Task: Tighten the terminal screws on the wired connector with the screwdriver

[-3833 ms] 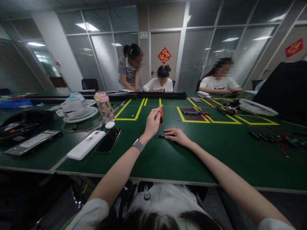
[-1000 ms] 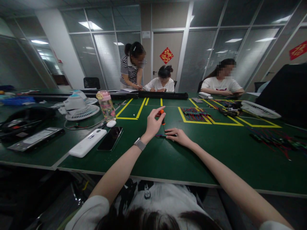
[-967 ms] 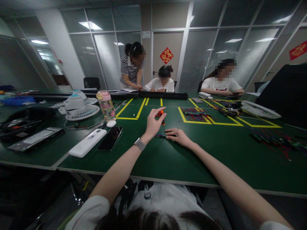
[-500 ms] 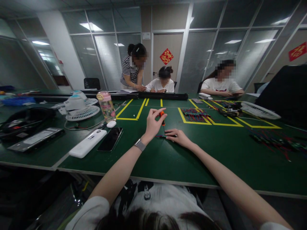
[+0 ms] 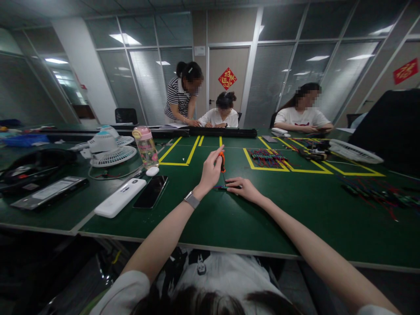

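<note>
My left hand [image 5: 211, 171] is closed around the orange and black handle of a screwdriver [image 5: 223, 164], its fingers pointing forward along the handle. The screwdriver stands nearly upright, its thin shaft running down to a small green circuit board [image 5: 222, 187] on the table. Coloured wires come off the board's left side. From the right, my right hand [image 5: 243, 188] pinches the board's edge with its fingertips and keeps it low against the tabletop. The fingertips cover part of the board, and the exact spot under the screwdriver tip is too small to make out.
On the green table [image 5: 262, 232] lie a phone [image 5: 151, 191], a white power bank [image 5: 120, 197] and a bottle [image 5: 146, 148] to the left. Bundles of wired boards [image 5: 267, 158] sit inside yellow tape to the right. Several people are across the table.
The fingers of my left hand have straightened and rolled forward along the screwdriver handle, from a more arched grip. My right hand and the board have hardly moved.
</note>
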Action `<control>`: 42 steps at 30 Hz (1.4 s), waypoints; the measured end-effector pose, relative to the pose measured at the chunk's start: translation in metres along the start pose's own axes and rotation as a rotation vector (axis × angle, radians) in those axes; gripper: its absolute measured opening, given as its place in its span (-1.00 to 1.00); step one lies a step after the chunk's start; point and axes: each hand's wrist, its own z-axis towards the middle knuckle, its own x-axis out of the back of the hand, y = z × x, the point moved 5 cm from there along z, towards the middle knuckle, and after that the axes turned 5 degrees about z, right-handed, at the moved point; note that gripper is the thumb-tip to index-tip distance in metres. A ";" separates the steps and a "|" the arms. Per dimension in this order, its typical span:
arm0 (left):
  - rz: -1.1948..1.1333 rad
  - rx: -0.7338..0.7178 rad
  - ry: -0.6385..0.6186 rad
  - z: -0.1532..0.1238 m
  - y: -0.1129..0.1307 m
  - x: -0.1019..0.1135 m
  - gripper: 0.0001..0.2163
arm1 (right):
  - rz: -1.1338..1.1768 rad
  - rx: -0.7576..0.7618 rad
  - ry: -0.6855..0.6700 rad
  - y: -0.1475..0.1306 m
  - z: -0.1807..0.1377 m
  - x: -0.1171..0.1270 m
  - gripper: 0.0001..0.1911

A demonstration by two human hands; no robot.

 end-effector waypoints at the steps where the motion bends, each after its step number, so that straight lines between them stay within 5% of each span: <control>1: -0.023 0.007 -0.011 0.000 -0.001 -0.001 -0.69 | -0.001 -0.001 0.000 0.000 0.000 0.000 -0.75; 7: 0.112 -0.012 0.117 0.000 0.000 0.007 -0.79 | -0.015 0.010 0.003 0.001 0.000 -0.001 -0.76; 12: -0.007 0.010 0.005 0.001 -0.002 0.001 -0.68 | -0.018 0.013 0.013 0.002 0.000 -0.001 -0.75; 18: 0.128 0.010 0.114 0.000 0.002 0.009 -0.75 | -0.023 0.011 0.004 0.001 0.000 -0.001 -0.76; 25: -0.075 0.014 0.025 0.002 -0.003 0.002 -0.74 | -0.036 0.011 -0.004 0.001 0.000 0.000 -0.76; 30: 0.061 0.022 0.089 0.002 -0.002 0.006 -0.77 | -0.041 0.004 -0.005 -0.001 0.000 0.000 -0.76; 35: -0.108 0.058 -0.043 0.001 -0.007 -0.004 -0.67 | -0.040 0.002 -0.005 -0.002 0.000 0.000 -0.76; 42: 0.069 0.011 0.048 0.000 -0.005 0.003 -0.71 | -0.039 0.002 -0.011 -0.001 0.001 0.000 -0.76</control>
